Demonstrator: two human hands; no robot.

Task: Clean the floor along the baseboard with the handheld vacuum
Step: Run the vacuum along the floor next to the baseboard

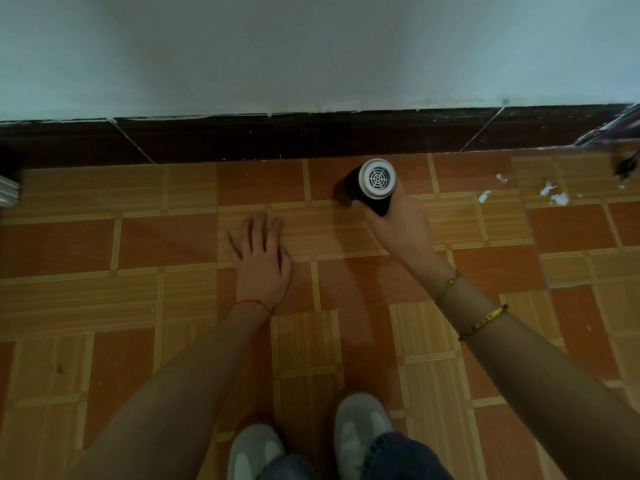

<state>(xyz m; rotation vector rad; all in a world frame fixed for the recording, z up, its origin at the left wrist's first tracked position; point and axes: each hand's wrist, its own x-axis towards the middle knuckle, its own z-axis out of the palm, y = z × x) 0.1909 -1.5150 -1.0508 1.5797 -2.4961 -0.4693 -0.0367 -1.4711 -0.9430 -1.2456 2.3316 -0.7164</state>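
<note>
My right hand (398,226) grips a black handheld vacuum (372,188) whose white round vent end faces up at me. Its nozzle end points down at the tiled floor (173,237), a short way in front of the dark brown baseboard (277,138). My left hand (261,258) lies flat on the floor with straight fingers, to the left of the vacuum and apart from it. Several white paper scraps (550,194) lie on the floor to the right of the vacuum, near the baseboard.
A pale wall (311,46) rises above the baseboard. My two grey shoes (360,427) stand at the bottom middle. A stack of pale flat things (8,192) sits at the left edge. A dark object (627,166) and a slanted pole (609,128) show at the far right.
</note>
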